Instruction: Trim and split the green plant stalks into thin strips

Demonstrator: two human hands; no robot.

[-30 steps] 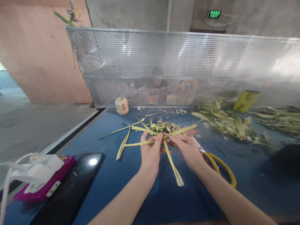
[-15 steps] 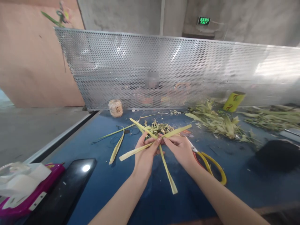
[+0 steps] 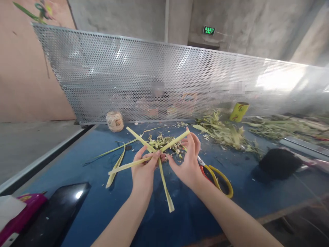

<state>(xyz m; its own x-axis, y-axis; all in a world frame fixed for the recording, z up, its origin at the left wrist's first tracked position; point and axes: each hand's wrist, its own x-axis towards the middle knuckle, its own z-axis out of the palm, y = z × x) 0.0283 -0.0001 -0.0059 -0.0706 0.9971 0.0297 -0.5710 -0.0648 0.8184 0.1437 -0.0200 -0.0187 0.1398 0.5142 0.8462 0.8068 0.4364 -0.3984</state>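
Several pale green leaf strips (image 3: 166, 187) cross in a star shape above the blue table. My left hand (image 3: 144, 171) pinches them at the crossing, thumb on top. My right hand (image 3: 189, 163) is spread to the right of the crossing, its thumb apart from the fingers. A raised finger of it is at the tip of the upper right strip (image 3: 176, 140). Behind the hands lies a small heap of dry plant scraps (image 3: 163, 140). Scissors with yellow and red handles (image 3: 226, 183) lie just right of my right hand, partly hidden by it.
A twine-wrapped jar (image 3: 114, 121) stands at the back left, by a perforated metal screen (image 3: 144, 65). Leaf piles (image 3: 226, 133) and a yellow-green can (image 3: 239, 112) are at the back right. A black object (image 3: 279, 163) lies right, a dark phone-like slab (image 3: 55, 212) front left.
My right hand has let go of the crossing and opened, its fingers rising to the upper right strip. My left hand keeps its pinch. The whole view has shifted, with things appearing further left.
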